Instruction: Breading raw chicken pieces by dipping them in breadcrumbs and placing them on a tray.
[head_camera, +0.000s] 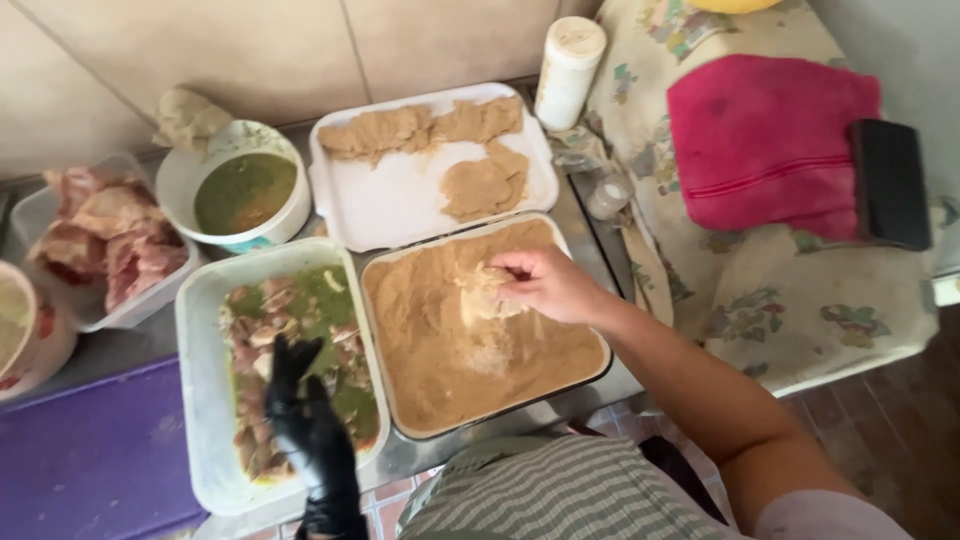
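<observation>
A: In the crumb tray (400, 340), the bare right hand (545, 285) pinches a coated meat piece (485, 290), fingers closed on it. The gloved left hand (300, 400) rests half-open in the marinade tray (205, 400), gripping nothing.

B: Risks?

A: A loose pinch could drop the piece and scatter crumbs over the rim. The trays sit touching; open room remains on the white tray (400, 200) behind.

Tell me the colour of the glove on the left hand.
Black; the glove shows best in the head view, over the marinade tray.
</observation>
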